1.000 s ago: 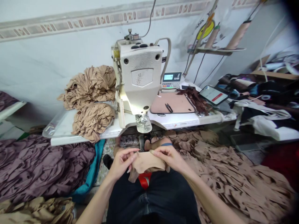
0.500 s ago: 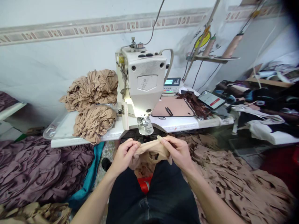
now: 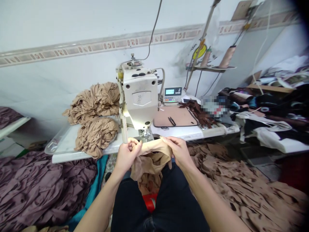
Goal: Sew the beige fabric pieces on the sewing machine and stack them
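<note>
A piece of beige stretch fabric [image 3: 151, 166] is being held by both hands above the lap, and its upper edge is pulled tight between them, while the lower part hangs down in loose folds over the dark trousers [image 3: 156, 207]. The handling of this fabric is the work seen at this moment. The fabric is not under the presser foot [image 3: 146, 136] of the sewing machine [image 3: 140, 93], but the foot is seen just behind the left grip [image 3: 127, 155].

The left grip is closed on the fabric, with the fingers curled around it. The right grip [image 3: 180, 152] is also closed on the fabric, which is pinched between the thumb and the fingers. The two grips are held apart, and only the stretched fabric is found between them.

On the desk [image 3: 69, 146], two heaps of beige fabric [image 3: 96, 137] are placed to the left of the machine. To its right, a pink mat [image 3: 178, 116] is laid with small scissors [image 3: 172, 121] on it, and brown fabric strips [image 3: 198, 112] are lying beside it. Cut beige pieces [image 3: 241, 183] are piled on the right side below the desk, and purple fabric [image 3: 41, 190] is heaped on the left side.
</note>
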`<act>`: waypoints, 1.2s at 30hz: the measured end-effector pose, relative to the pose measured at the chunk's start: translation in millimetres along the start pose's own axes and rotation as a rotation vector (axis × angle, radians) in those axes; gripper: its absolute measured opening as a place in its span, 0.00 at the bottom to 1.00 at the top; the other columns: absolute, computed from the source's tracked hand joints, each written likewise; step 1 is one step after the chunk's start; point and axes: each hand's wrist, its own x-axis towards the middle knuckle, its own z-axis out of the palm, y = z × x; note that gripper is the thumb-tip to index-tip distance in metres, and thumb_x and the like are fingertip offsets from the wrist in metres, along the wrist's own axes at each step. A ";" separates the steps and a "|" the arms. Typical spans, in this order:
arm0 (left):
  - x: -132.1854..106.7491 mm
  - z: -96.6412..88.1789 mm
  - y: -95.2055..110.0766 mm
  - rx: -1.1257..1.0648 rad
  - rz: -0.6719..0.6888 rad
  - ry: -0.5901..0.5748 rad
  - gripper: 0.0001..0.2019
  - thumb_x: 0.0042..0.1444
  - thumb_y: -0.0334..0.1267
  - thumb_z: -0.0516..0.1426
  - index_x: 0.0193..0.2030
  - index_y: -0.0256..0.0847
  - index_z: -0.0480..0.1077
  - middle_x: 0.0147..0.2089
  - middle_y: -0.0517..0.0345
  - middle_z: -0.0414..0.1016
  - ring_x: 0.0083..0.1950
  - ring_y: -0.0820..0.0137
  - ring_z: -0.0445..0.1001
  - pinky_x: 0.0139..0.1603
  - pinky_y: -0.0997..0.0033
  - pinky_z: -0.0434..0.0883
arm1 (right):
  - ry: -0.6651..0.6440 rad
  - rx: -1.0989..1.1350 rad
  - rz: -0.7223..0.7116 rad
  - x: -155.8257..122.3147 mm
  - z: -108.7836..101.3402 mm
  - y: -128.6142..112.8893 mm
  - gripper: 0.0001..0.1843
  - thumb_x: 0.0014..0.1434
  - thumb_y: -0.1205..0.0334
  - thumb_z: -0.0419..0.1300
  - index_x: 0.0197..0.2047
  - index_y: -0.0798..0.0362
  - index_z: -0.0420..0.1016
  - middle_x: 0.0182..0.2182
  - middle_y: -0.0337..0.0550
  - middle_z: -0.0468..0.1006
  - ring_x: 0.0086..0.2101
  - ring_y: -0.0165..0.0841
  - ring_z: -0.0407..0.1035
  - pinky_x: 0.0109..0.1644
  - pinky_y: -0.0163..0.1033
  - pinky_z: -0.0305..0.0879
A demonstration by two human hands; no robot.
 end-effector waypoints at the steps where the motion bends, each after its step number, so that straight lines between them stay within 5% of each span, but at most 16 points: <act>1: 3.0 1.2 -0.1 -0.030 -0.006 -0.003 0.16 0.59 0.51 0.66 0.34 0.42 0.70 0.24 0.66 0.65 0.24 0.73 0.64 0.27 0.74 0.61 | 0.009 0.013 0.007 1.9 -0.3 0.1 0.21 0.52 0.45 0.74 0.25 0.54 0.79 0.19 0.36 0.69 0.24 0.31 0.61 0.26 0.35 0.57; 7: 18.1 10.8 -3.6 -0.135 0.040 0.030 0.13 0.63 0.48 0.63 0.43 0.43 0.67 0.26 0.70 0.60 0.26 0.74 0.61 0.28 0.76 0.59 | 0.076 0.082 0.002 20.5 -1.6 5.9 0.19 0.46 0.46 0.76 0.26 0.54 0.83 0.23 0.39 0.77 0.27 0.33 0.67 0.32 0.37 0.63; 18: 34.1 16.4 -6.6 -0.301 0.048 -0.016 0.19 0.60 0.50 0.68 0.43 0.41 0.67 0.25 0.71 0.61 0.25 0.76 0.60 0.28 0.78 0.61 | 0.106 0.084 -0.018 34.5 -6.9 17.9 0.17 0.45 0.48 0.76 0.25 0.53 0.85 0.24 0.40 0.79 0.28 0.35 0.67 0.33 0.38 0.62; 23: 21.9 11.4 -21.5 -0.358 -0.038 0.039 0.22 0.59 0.55 0.68 0.46 0.42 0.67 0.24 0.70 0.67 0.25 0.75 0.64 0.28 0.78 0.62 | 0.037 0.036 0.012 24.6 -9.8 43.1 0.24 0.48 0.40 0.77 0.32 0.54 0.87 0.28 0.43 0.82 0.29 0.35 0.69 0.33 0.38 0.64; 26: 7.8 -1.0 -41.5 -0.222 -0.053 0.087 0.21 0.61 0.57 0.66 0.44 0.41 0.70 0.25 0.67 0.70 0.25 0.74 0.66 0.28 0.77 0.63 | 0.129 -0.023 -0.014 5.9 -10.0 62.7 0.28 0.50 0.36 0.76 0.37 0.55 0.87 0.30 0.44 0.83 0.25 0.32 0.65 0.27 0.36 0.58; 29: -4.8 -19.2 -60.0 -0.112 -0.028 0.107 0.20 0.62 0.56 0.66 0.41 0.40 0.73 0.27 0.64 0.73 0.29 0.72 0.71 0.32 0.76 0.66 | 0.200 -0.035 -0.024 -21.1 -4.4 77.6 0.30 0.59 0.33 0.70 0.31 0.55 0.84 0.24 0.44 0.79 0.20 0.28 0.59 0.23 0.35 0.52; 32: -10.3 -34.6 -67.8 -0.099 0.007 0.108 0.19 0.61 0.55 0.66 0.40 0.39 0.76 0.33 0.59 0.78 0.36 0.69 0.76 0.39 0.75 0.70 | 0.078 -0.040 -0.046 -41.8 9.3 84.4 0.32 0.64 0.32 0.64 0.29 0.55 0.84 0.26 0.46 0.81 0.20 0.29 0.62 0.23 0.36 0.56; 36: -12.8 -35.5 -64.5 -0.159 -0.027 0.108 0.20 0.59 0.56 0.68 0.40 0.38 0.79 0.35 0.56 0.80 0.39 0.66 0.77 0.41 0.73 0.72 | -0.171 0.021 -0.010 -48.6 35.5 82.7 0.31 0.60 0.34 0.70 0.51 0.53 0.85 0.42 0.49 0.86 0.32 0.37 0.75 0.31 0.37 0.70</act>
